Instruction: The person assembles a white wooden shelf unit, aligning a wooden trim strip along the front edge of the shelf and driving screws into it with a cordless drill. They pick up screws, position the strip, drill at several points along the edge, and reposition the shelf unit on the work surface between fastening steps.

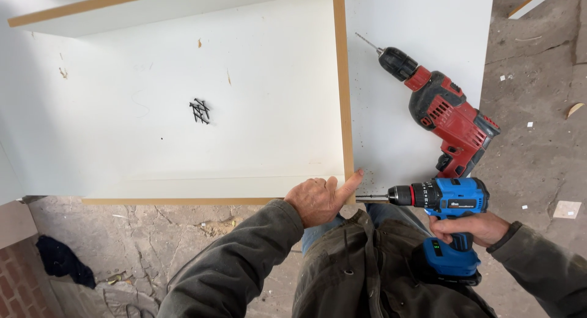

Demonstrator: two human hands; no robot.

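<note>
The right hand [474,227] grips the blue drill [449,217], its bit at the near corner of the smooth white panel [269,110]. The left hand [321,199] presses flat on this wood-edged corner, thumb stretched out.

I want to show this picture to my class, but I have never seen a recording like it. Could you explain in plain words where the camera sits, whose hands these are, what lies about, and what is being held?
There is no machine here: a person works with two bare hands, and the one camera is worn on the head, looking down past the jacket and knees.

The left hand rests on the corner of a white cabinet box with brown edges, thumb against its side. The right hand grips a blue cordless drill held level, its bit pointing at that corner.

Inside the box lies a small heap of dark screws. Beside it, on a white panel, a red drill lies unused. Everything stands on a rough concrete floor; a dark cloth lies at lower left.
</note>
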